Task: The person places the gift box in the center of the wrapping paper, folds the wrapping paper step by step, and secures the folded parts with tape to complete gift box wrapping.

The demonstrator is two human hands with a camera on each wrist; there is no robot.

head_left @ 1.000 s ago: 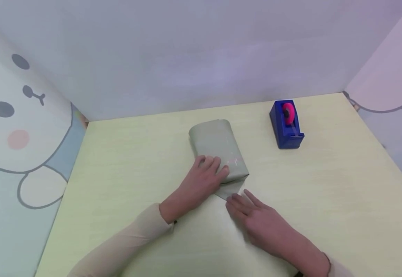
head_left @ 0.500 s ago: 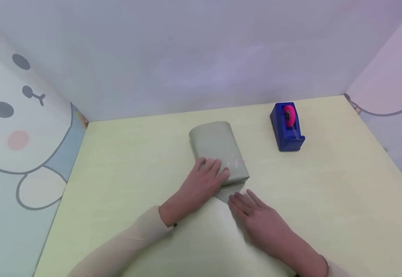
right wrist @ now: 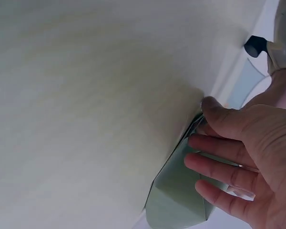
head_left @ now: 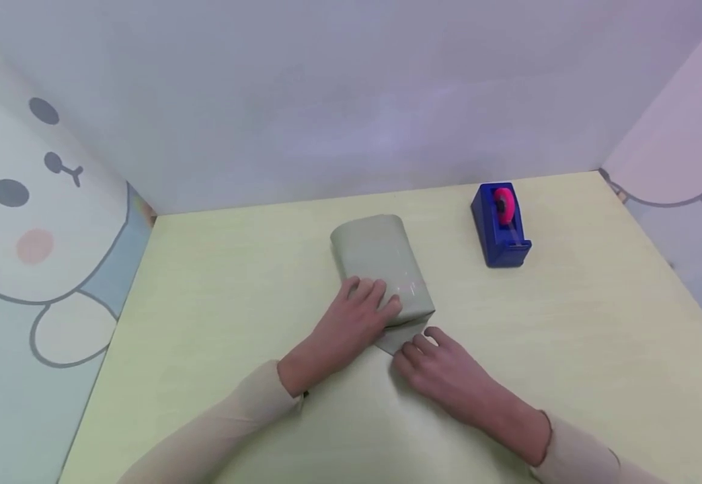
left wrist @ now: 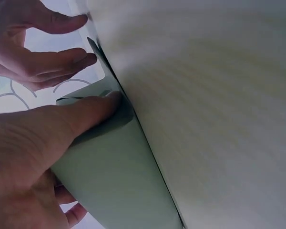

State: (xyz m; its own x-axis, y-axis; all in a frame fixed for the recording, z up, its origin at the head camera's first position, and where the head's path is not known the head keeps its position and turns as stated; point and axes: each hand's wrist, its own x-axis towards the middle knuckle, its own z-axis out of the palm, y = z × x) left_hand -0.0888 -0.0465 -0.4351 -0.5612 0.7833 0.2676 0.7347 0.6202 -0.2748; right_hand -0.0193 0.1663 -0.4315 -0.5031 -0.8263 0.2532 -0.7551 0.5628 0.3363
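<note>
A parcel wrapped in grey-green paper point(head_left: 375, 245) lies on the table, with a folded paper flap point(head_left: 398, 337) sticking out of its near end. My left hand point(head_left: 354, 323) holds that near end, its fingers over the top. In the left wrist view, the left thumb point(left wrist: 81, 114) presses into the folded end. Close by the flap is my right hand point(head_left: 438, 373), its fingers bent a little. The right wrist view has the right fingers point(right wrist: 219, 176) spread loosely in front of the parcel point(right wrist: 174, 200), pinching nothing; whether a fingertip touches the flap, I cannot tell.
A blue tape dispenser point(head_left: 499, 232) with a pink-cored roll stands at the back right of the pale table point(head_left: 236, 269). A plain wall point(head_left: 351, 101) rises behind the table, and panels with cartoon drawings point(head_left: 36, 222) flank both sides.
The right hand's straight fingers have bent and drawn in near the flap, and more of its sleeve shows. The left hand keeps its place on the parcel.
</note>
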